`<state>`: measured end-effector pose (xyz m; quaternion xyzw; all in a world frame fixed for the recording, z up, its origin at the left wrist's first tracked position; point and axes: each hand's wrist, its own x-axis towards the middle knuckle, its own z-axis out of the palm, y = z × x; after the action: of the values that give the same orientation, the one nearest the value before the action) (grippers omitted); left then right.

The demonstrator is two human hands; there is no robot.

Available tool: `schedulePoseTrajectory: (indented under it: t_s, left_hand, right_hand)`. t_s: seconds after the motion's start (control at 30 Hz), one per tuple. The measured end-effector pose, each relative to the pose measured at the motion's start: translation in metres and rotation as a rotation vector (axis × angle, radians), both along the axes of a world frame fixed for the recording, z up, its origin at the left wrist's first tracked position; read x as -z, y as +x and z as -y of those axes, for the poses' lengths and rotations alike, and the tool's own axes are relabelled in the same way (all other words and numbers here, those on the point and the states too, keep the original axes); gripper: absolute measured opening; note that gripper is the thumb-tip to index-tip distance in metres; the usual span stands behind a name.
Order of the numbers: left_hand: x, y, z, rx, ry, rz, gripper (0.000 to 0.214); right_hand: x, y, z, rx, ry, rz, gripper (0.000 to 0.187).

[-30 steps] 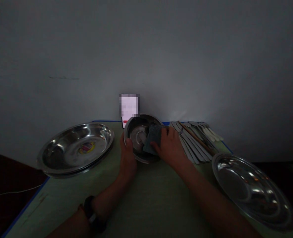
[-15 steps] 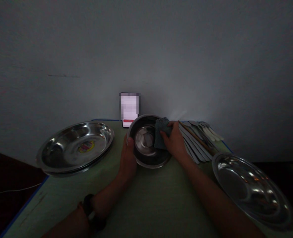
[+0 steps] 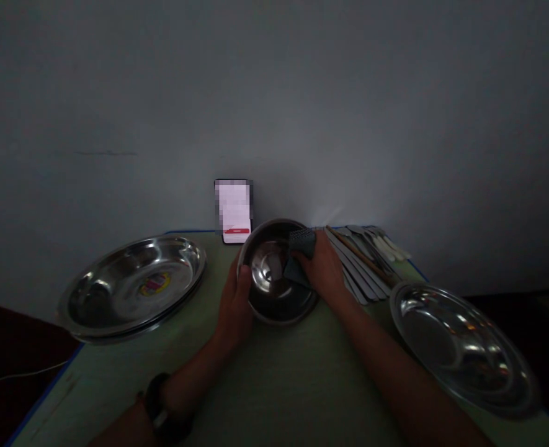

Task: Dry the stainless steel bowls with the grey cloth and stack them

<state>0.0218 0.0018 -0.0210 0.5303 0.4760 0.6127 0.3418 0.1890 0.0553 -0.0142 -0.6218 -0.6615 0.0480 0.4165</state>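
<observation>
A round steel bowl (image 3: 270, 304) is tilted toward me at the middle of the table. My left hand (image 3: 236, 298) grips its left side, thumb over the rim and the other fingers hidden behind. Pinched in my right hand (image 3: 323, 267) is a grey-green cloth (image 3: 301, 254), pressed against the bowl's inner right wall. Part of the cloth is covered by my fingers. A dark watch sits on my left wrist.
Stacked oval steel trays (image 3: 129, 285) lie on the left, the top one bearing a coloured sticker. A phone (image 3: 235, 211) leans on the wall. To the right are several flat metal utensils (image 3: 362, 273), white-handled cutlery (image 3: 392, 247) and another steel tray (image 3: 464, 347).
The cloth has folded over and shifted slightly within the bowl as my right hand turned. The bowl's tilt has changed a little. The whole view has shifted slightly.
</observation>
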Motion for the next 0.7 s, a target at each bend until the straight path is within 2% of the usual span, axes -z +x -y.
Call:
schedulePoseTrajectory:
  t_s: [0.17,0.33,0.47,0.6,0.7]
  left_hand:
    - [0.001,-0.002,0.003,0.080,0.085,-0.061,0.044]
    - [-0.002,-0.006,0.004,0.190,0.239,-0.136,0.041]
    - [0.003,-0.004,0.002,0.147,0.277,-0.126,0.041]
    - [0.008,-0.002,0.000,0.052,0.355,-0.246,0.044]
    - [0.009,-0.002,-0.001,0.050,0.402,-0.300,0.047]
  right_hand:
    - [0.001,0.000,-0.002,0.018,0.097,-0.102,0.031]
    - [-0.003,-0.001,-0.002,-0.008,0.112,-0.227,0.028]
    - [0.003,-0.007,-0.002,-0.010,0.096,-0.372,0.026]
    - [0.016,-0.014,-0.001,0.032,0.015,-0.504,0.025]
    - [0.021,-0.016,-0.002,0.024,0.012,-0.550,0.025]
